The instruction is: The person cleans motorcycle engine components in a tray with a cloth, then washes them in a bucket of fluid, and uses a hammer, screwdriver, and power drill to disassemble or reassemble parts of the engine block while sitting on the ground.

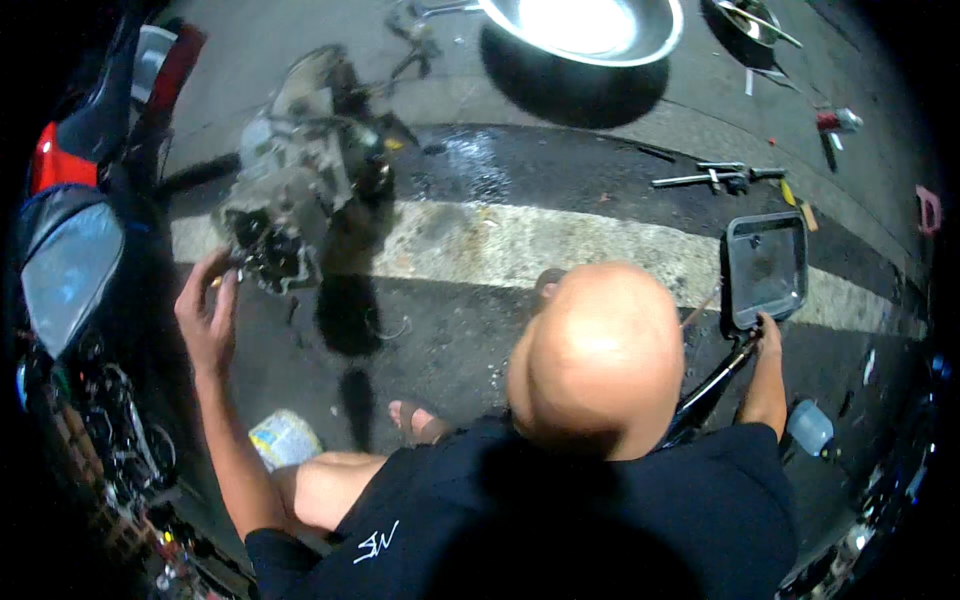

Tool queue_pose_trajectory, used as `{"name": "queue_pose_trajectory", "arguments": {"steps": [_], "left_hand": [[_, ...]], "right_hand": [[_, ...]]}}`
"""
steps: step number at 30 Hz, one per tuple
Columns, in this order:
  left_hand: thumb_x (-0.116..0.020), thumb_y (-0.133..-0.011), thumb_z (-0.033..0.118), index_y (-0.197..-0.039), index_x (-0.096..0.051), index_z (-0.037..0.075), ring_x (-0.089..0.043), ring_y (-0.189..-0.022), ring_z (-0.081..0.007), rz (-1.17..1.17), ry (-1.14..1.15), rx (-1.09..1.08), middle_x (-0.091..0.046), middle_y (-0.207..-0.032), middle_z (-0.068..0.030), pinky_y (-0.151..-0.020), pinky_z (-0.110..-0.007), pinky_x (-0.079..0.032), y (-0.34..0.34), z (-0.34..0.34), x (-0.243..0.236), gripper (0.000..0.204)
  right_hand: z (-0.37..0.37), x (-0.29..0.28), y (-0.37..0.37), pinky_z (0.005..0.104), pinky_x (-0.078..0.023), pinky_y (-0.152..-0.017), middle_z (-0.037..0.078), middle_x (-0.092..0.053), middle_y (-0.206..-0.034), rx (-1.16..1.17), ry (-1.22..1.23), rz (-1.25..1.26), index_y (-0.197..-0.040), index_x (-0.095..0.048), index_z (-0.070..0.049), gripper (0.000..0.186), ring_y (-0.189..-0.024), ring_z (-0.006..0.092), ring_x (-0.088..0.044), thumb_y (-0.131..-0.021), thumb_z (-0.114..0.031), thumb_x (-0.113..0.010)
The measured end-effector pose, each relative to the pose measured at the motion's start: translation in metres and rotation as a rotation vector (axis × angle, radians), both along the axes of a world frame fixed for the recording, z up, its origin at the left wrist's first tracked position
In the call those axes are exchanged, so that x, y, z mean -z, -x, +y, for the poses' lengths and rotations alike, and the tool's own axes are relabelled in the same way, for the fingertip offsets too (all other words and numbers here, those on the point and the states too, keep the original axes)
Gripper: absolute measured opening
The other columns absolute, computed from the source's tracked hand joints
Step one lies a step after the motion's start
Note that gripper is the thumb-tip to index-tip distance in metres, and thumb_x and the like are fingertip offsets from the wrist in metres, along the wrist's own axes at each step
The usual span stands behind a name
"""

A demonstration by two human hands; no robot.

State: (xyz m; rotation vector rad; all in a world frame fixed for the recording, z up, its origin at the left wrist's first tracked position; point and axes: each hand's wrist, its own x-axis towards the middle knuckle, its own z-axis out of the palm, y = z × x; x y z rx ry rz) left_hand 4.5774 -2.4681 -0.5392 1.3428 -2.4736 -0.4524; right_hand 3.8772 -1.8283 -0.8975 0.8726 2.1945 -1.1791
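My left hand (208, 305) is raised at the lower left of a greasy metal engine (290, 170), fingertips close to its dark opening, fingers curled around a small pale-orange item too small to name. My right hand (766, 340) is closed at the near corner of a shallow grey tray (765, 270), on something dark I cannot make out; a long shiny rod (715, 378) runs down-left from there, partly behind my bare knee (600, 340).
Across the striped pavement are a steel basin (580, 25), a pan (750, 20), metal tools (720, 178) and a red can (838, 121). Motorbikes (70, 260) stand along the left edge. A plastic jug (810, 427) lies right; a pale tub (283, 438) is near my left leg.
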Motion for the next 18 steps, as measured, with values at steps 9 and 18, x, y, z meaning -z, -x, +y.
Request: {"name": "queue_pose_trajectory", "arguments": {"steps": [9, 18], "left_hand": [[-0.061, -0.086, 0.001, -0.114, -0.064, -0.001, -0.065, -0.094, -0.0180, -0.020, 0.041, -0.032, -0.070, -0.101, -0.0121, -0.085, -0.028, -0.048, 0.013, 0.003, -0.018, 0.029], [-0.055, -0.092, 0.000, -0.119, -0.060, -0.005, -0.062, -0.101, -0.0181, 0.050, -0.050, -0.073, -0.066, -0.107, -0.0110, -0.092, -0.029, -0.045, 0.004, 0.013, -0.014, 0.028]], "right_hand": [[-0.155, -0.090, -0.064, 0.0282, -0.044, -0.057, 0.001, -0.059, -0.087, -0.454, 0.191, 0.042, -0.121, -0.056, -0.004, 0.039, -0.070, 0.0112, -0.054, -0.086, -0.019, -0.067], [-0.357, -0.064, -0.133, 0.0324, -0.052, -0.079, 0.016, -0.068, -0.102, -1.109, 0.276, -0.026, -0.125, -0.055, 0.007, 0.055, -0.090, 0.0225, -0.065, -0.078, -0.016, -0.070]]}}
